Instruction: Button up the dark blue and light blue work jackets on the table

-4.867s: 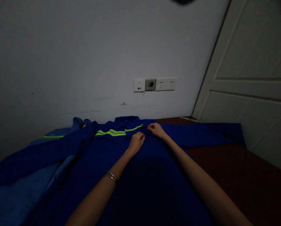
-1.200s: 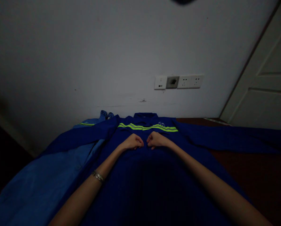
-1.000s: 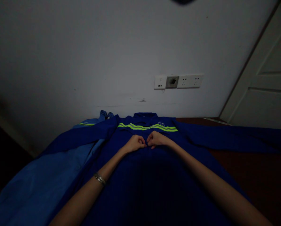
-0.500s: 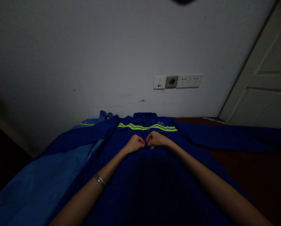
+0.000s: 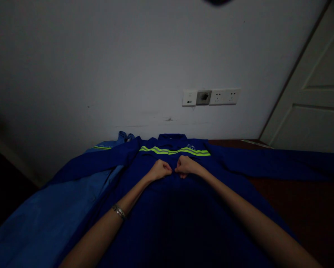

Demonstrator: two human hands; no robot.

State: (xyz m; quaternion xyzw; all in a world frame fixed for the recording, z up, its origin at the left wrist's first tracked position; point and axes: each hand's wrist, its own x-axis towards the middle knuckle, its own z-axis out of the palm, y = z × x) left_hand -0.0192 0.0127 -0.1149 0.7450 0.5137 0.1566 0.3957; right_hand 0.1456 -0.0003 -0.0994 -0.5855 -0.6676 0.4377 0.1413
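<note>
A dark blue work jacket [image 5: 147, 193] with a yellow-green reflective stripe across the chest lies spread out, front side up, its collar toward the wall. My left hand [image 5: 160, 170] is closed in a pinch at the jacket's middle front, just below the stripe. Close beside it, my right hand [image 5: 186, 166] pinches at the front opening too. The fingertips of both hands are at the jacket's front edge; any button between them is too small and dark to make out. A metal bracelet [image 5: 119, 211] circles my left wrist.
A lighter blue garment [image 5: 44, 216] lies on the left, partly under the jacket's sleeve. Dark reddish-brown surface [image 5: 295, 208] shows on the right. Behind stands a pale wall [image 5: 128, 67] with a row of sockets [image 5: 223, 96]; a white panelled door [image 5: 318, 100] is at the right.
My right hand has shifted slightly to the right, and its fingers have curled a little more. My left hand stays nearly in place. The jacket lies as before.
</note>
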